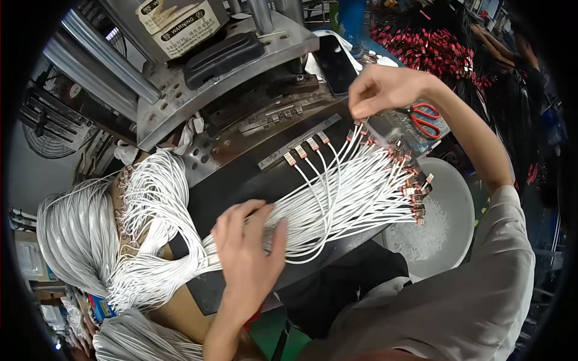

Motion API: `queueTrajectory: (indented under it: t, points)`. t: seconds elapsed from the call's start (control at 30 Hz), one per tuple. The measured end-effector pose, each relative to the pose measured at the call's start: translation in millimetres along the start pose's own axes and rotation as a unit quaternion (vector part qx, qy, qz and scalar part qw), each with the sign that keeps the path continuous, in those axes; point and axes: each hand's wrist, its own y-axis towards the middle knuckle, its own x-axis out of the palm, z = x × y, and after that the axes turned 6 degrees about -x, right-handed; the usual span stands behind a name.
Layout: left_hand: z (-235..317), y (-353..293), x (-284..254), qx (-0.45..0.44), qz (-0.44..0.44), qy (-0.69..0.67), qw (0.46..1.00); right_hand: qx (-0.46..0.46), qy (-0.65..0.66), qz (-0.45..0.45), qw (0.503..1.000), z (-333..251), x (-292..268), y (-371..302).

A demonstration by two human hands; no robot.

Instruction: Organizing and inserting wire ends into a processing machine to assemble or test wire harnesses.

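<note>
A thick bundle of white cables [337,192] with metal-and-orange connector ends lies across the black work surface [235,192]. My left hand [247,256] rests on the bundle, its fingers spread. Above the bundle's far right end is my right hand [388,90], with thumb and fingers pinched at the connector end of a white cable [357,131]; the fingertips partly hide the grip. Several cables are set apart from the rest, their connectors [301,151] lined up along a flat metal strip [274,159].
A press with steel columns [262,15] stands at the back. Red-handled scissors [426,120] and a phone [335,65] lie at right. A pale basin [460,210] holds clear scraps. Coiled cables [78,231] fill the left; red-tipped black cables [421,48] are heaped far right.
</note>
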Motion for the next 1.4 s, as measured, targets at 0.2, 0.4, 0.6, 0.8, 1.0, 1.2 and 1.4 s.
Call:
queueTrajectory:
  t: [0.2,0.4,0.6,0.8,1.0,1.2,1.4]
  points:
    - [63,41,56,0.094,-0.017,-0.057,0.994,-0.050,-0.308,0.129,0.941,11,46,19]
    - [69,56,57,0.055,-0.077,-0.031,0.995,-0.024,-0.063,0.073,0.995,5,44,53]
    - [24,105,61,0.099,0.027,-0.019,0.995,-0.071,-0.086,0.375,0.920,21,10,133]
    - [-33,160,74,0.050,0.022,0.050,0.997,-0.286,-0.330,0.433,0.789,50,-28,180]
    - [-38,164,72,-0.017,0.002,0.092,0.996,-0.337,-0.295,0.389,0.805,62,-42,179]
    - [-37,154,66,-0.015,0.012,0.142,0.990,-0.266,-0.360,0.389,0.805,52,-20,172]
    - [11,53,-2,-0.024,-0.039,-0.141,0.989,-0.147,0.039,0.095,0.984,-49,91,5]
